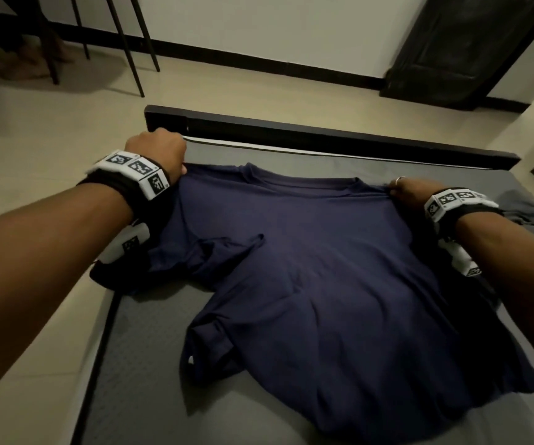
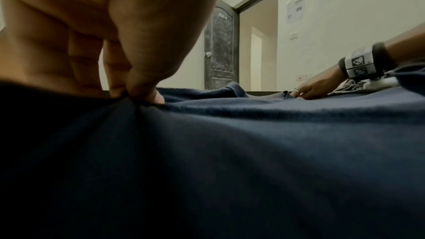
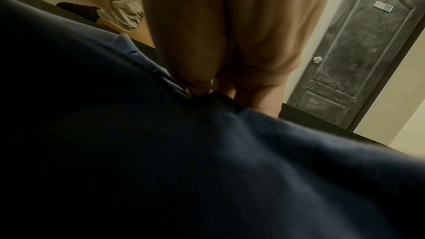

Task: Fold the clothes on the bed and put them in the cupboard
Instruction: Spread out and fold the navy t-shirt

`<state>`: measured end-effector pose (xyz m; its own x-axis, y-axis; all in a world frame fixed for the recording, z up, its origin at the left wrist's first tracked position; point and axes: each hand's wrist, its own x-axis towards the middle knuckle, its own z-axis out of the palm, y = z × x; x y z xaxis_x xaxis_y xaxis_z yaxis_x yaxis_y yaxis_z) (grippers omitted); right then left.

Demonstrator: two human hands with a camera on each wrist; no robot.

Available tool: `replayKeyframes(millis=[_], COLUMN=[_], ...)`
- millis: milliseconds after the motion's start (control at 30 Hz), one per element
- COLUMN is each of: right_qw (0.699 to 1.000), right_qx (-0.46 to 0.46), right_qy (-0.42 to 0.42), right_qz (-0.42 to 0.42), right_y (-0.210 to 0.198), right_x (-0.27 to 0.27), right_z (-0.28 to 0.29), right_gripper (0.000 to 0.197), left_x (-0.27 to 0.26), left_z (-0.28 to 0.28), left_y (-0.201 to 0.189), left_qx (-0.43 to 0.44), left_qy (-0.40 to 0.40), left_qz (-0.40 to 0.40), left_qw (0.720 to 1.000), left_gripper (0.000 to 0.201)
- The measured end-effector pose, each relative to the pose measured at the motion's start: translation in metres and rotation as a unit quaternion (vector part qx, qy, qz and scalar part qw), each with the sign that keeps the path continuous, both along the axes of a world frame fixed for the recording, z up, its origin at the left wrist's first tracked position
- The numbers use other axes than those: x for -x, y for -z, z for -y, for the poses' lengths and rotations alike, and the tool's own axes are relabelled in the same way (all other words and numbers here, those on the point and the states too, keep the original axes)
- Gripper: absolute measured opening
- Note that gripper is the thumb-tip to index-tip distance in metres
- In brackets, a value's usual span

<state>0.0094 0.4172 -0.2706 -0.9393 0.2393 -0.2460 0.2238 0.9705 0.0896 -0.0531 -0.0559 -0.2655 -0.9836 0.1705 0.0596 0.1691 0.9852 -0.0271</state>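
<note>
A dark carved door (image 1: 464,43) leans open against the pale wall (image 1: 259,24), with a round knob (image 3: 317,59) on it and a small plate (image 3: 383,7) near its top. Left of the door, a black skirting strip (image 1: 259,64) runs along the wall's foot above beige floor tiles (image 1: 34,130), where thin black furniture legs (image 1: 130,43) stand. Right of the door, a paper notice (image 2: 295,9) hangs above a wall switch (image 2: 293,35) and a socket (image 2: 302,76); the light is dim.

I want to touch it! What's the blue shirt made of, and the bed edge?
The shirt looks like soft matte knit cloth, maybe cotton: it wrinkles and bunches where the left hand and right hand pinch it. The bed edge looks hard, smooth and black; wood or metal, I cannot tell.
</note>
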Motion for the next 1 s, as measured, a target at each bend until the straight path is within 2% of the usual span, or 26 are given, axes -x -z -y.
replayKeyframes(millis=[133, 200, 267, 333, 400, 467, 567, 700, 900, 1000], right_qw=[0.997, 0.986, 0.972, 0.965, 0.967, 0.969, 0.977, 0.993, 0.995, 0.994], right_qx=[0.044, 0.125, 0.185, 0.195, 0.177, 0.174, 0.16, 0.082, 0.077, 0.079], right_qy=[0.066, 0.101, 0.12, 0.148, 0.153, 0.143, 0.112, 0.071, 0.07, 0.076], right_qz=[0.011, 0.038, 0.077, 0.096, 0.098, 0.1, 0.09, 0.046, 0.01, 0.001], right_y=[0.001, -0.005, -0.011, -0.014, -0.014, -0.013, -0.01, -0.006, 0.003, 0.005], right_x=[0.001, 0.003, 0.003, 0.003, 0.004, 0.005, 0.012, 0.02, 0.028, 0.033], right_z=[0.002, 0.005, 0.002, -0.002, -0.012, -0.018, -0.019, -0.019, -0.03, -0.031], right_gripper=[0.034, 0.038, 0.032, 0.02, 0.02, 0.021, 0.023, 0.044, 0.046, 0.047], left_x=[0.02, 0.026, 0.032, 0.037, 0.041, 0.042, 0.043, 0.048, 0.064, 0.07], left_z=[-0.006, -0.003, 0.001, 0.005, 0.01, 0.013, 0.014, 0.017, 0.021, 0.014], left_y=[-0.007, -0.004, -0.003, -0.007, -0.011, -0.012, -0.008, -0.002, 0.013, 0.018], left_qx=[0.003, 0.005, -0.002, -0.016, -0.046, -0.071, -0.063, -0.085, -0.076, -0.041], left_qy=[0.004, -0.003, -0.007, -0.016, -0.027, -0.031, -0.017, -0.02, -0.047, -0.036], left_qz=[0.012, 0.046, 0.083, 0.135, 0.204, 0.236, 0.215, 0.193, 0.107, 0.098], left_qw=[1.0, 0.999, 0.997, 0.991, 0.978, 0.969, 0.974, 0.977, 0.99, 0.994], left_gripper=[0.027, 0.029, 0.03, 0.032, 0.033, 0.032, 0.028, 0.033, 0.035, 0.037])
